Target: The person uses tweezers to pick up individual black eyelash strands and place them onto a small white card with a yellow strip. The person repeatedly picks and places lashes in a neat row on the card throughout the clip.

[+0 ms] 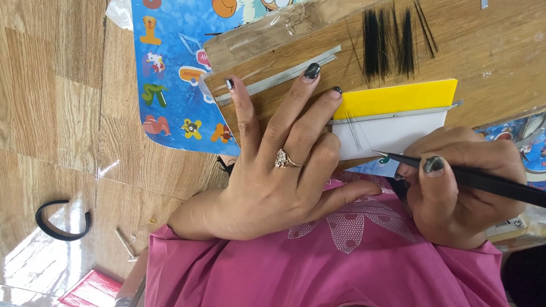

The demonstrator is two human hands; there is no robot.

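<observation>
Black and slim, the tweezers [489,183] sit pinched in the right hand [460,189], thumb on top and fingers curled shut around them. Their long axis runs slantwise across the lower right of the view: the fine tip points up and to the left, ending at the lower edge of the white card [404,131], while the thicker back end trails off toward the lower right corner.

The left hand [268,174] lies open and flat on the wooden board [502,38], fingers spread and pressing down — the index and middle fingertips rest beside a grey metal strip [279,78], and the ring finger reaches the left end of the yellow strip [394,98]. A ring shows on one finger, and the nails are dark.

Yellow strip and white card lie edge to edge, both with their long sides running left to right along the board. A few thin dark strands cross the white card near its left end. Farther up the board, small tufts of black hair [388,43] lie side by side, their strands running across the board's grain.

No container shows here — the board itself carries everything. It rests on a blue cartoon-printed sheet [169,43] over a wood-look floor [27,97]. A black curved band [59,224] lies on the floor at the left, well apart from the hands, and a pink garment [298,278] fills the near edge
</observation>
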